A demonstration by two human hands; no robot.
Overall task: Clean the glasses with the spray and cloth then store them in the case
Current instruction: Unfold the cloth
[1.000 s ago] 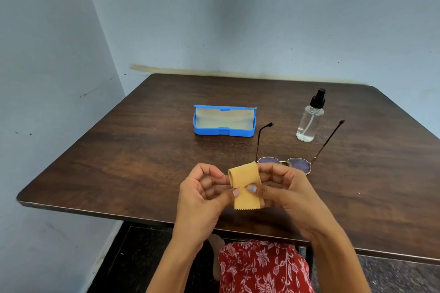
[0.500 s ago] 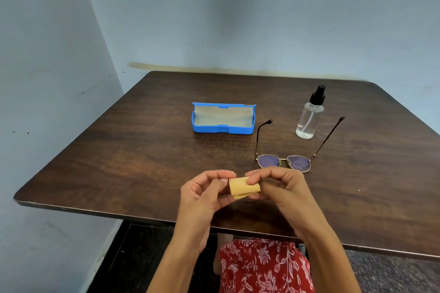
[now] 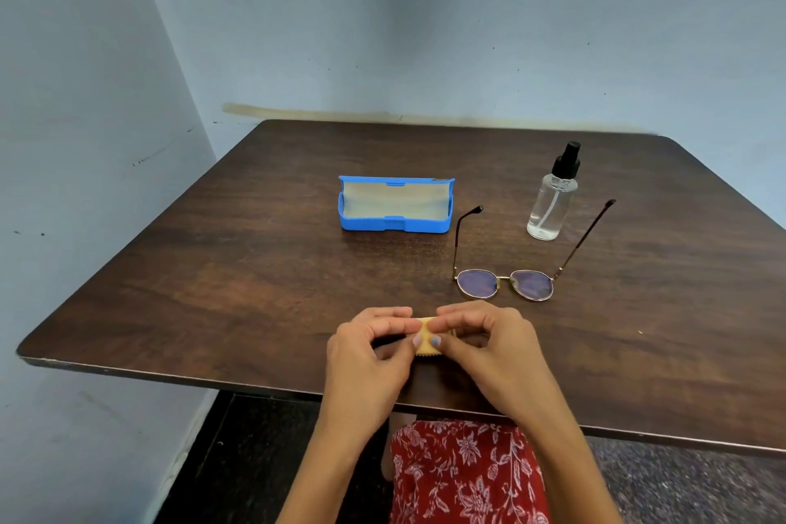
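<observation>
Seen from the head camera, looking down over a dark brown wooden table [image 3: 263, 289] set against pale blue walls, two bare hands meet near the table's front edge. The left hand [image 3: 370, 357] has its fingers curled inward, with thumb and fingertips pinching the left side of a small folded yellow-tan cleaning cloth [image 3: 426, 347] with a zigzag-cut lower edge. The right hand [image 3: 493, 347] mirrors it, fingers bent and thumb pressed in, pinching the cloth's right side, so both thumbs sit close together on the fabric. Most of the cloth is hidden between the fingers; only a small patch and the toothed edge show. Whether the cloth touches the table cannot be told. Just beyond the right hand, slightly to the right, lie round gold wire-framed glasses with purple-tinted lenses [image 3: 506, 284], lenses nearest the person and both thin temple arms spread open, pointing away. Near the tip of the right temple arm, farther back, stands a clear plastic spray bottle with a black pump top [image 3: 552, 200], upright and part-filled with clear liquid. To the left of the bottle, well behind the hands, sits a blue rectangular glasses case [image 3: 393, 206], lid open, its pale lining visible. Below the table edge, a red floral-print garment [image 3: 463, 476] covers the person's lap.
</observation>
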